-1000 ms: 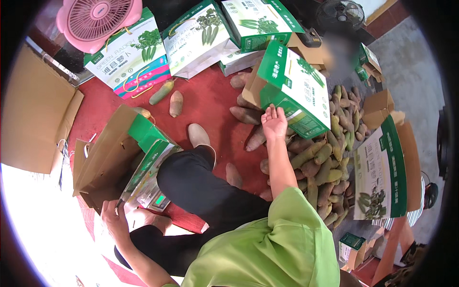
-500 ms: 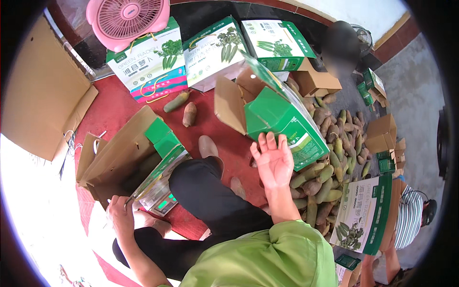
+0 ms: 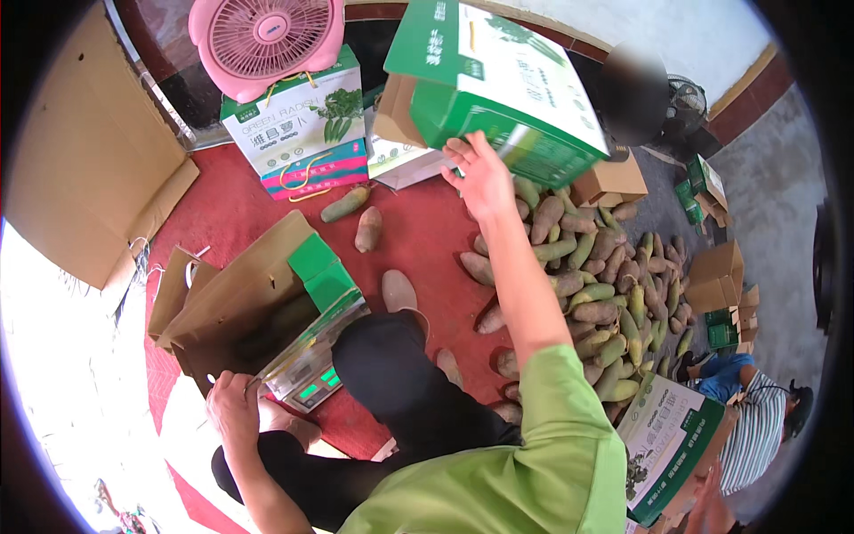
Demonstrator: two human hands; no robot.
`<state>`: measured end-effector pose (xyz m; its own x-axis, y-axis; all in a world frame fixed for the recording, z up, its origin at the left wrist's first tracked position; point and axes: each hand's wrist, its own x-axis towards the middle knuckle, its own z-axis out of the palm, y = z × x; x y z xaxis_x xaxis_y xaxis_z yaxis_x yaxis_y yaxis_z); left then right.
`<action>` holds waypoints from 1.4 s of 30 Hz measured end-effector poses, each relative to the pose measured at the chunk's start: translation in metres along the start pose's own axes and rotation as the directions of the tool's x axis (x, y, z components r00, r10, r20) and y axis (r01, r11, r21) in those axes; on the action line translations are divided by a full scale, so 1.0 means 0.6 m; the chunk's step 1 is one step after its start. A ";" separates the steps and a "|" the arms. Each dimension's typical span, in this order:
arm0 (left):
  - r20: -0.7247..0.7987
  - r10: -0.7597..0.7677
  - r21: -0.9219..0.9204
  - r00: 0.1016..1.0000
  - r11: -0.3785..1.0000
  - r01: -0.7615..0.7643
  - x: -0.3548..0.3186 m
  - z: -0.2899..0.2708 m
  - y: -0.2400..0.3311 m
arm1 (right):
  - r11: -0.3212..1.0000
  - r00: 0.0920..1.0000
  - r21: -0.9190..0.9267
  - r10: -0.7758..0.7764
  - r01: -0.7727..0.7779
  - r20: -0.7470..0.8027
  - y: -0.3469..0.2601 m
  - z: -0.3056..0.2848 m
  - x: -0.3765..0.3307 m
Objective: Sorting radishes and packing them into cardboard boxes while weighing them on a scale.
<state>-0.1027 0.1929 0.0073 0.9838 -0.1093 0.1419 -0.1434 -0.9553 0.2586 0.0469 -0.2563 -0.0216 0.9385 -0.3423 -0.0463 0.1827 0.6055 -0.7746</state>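
On a digital scale [image 3: 309, 392] with a lit green display stands an open brown cardboard box [image 3: 240, 294], its flaps raised and its inside dark. My left hand [image 3: 233, 408] is closed on this box's near edge. Stretched far forward, my right hand [image 3: 483, 181] has its fingers spread against the lower side of a green-and-white radish carton [image 3: 525, 98]. That carton is tilted above the cartons at the back, its brown flap open to the left. Two loose green radishes, one greener [image 3: 345, 204] and one browner [image 3: 368, 230], lie on the red mat.
A large radish pile [image 3: 605, 294] covers the floor to the right. At the back left a pink fan [image 3: 271, 36] sits on a closed carton [image 3: 294, 129]. Near right, a person [image 3: 756, 427] is beside another carton [image 3: 667, 445]. A tall cardboard sheet [image 3: 89, 151] stands left.
My right hand has swung forward and away, and the green-and-white carton has moved toward the back with it. My left hand stays on the open box.
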 end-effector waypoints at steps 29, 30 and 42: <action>-0.001 -0.001 -0.005 1.000 1.000 0.001 0.011 -0.001 0.000 | 0.996 0.933 -0.032 0.062 -0.078 -0.353 0.197 -0.120 0.235; 0.005 0.003 -0.007 1.000 1.000 -0.003 0.009 -0.002 0.000 | 0.988 0.932 -0.058 0.116 -0.144 -0.343 0.203 -0.131 0.217; 0.075 0.063 -0.064 0.995 0.996 -0.058 -0.003 -0.002 -0.007 | 0.720 0.791 -0.344 0.482 -0.603 -0.376 0.282 -0.217 -0.210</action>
<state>-0.1040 0.1976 0.0071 0.9782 -0.1895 0.0854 -0.2069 -0.9278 0.3104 -0.0785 -0.2043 -0.2292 0.7200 -0.2490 -0.6477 -0.5349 0.3954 -0.7466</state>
